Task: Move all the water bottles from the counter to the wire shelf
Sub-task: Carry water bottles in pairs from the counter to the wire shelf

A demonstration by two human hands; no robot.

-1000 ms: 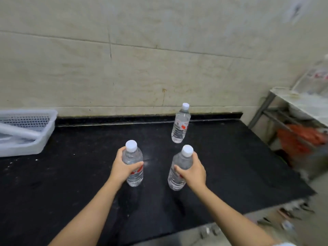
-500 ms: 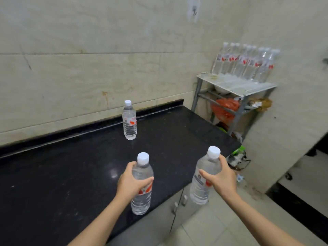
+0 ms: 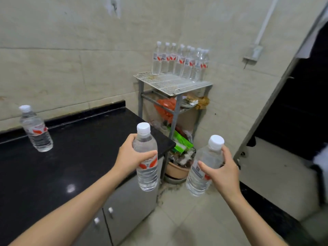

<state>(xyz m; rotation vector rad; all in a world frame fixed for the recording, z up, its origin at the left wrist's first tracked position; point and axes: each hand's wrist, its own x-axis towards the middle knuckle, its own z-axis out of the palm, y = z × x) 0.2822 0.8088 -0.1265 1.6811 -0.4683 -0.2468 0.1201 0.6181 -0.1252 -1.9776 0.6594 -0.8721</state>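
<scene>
Head view is showing a person carrying 2 bottles toward the shelf (image 3: 170,83): the left hand (image 3: 128,158) is wrapping its fingers (image 3: 150,153) round the label of the left bottle (image 3: 147,174), which is hanging upright near the end of the counter (image 3: 79,148), and the right hand (image 3: 226,174) is gripping the right bottle (image 3: 199,176) at mid-body, out over the floor and tilting slightly. A 3rd bottle (image 3: 36,130) is standing upright on the counter near the wall, well apart from both hands, so the task is looking only partly done. A row of bottles (image 3: 179,61) is crowding the back of the shelf, leaving bare wire at the front. Each bottle is looking full, so fairly heavy for its size, with thin, smooth plastic that is likely giving under a hard squeeze; a mid-body hold at the label is probably serving best, and the wire grid is calling for a flat, gentle set-down so nothing tips.
</scene>
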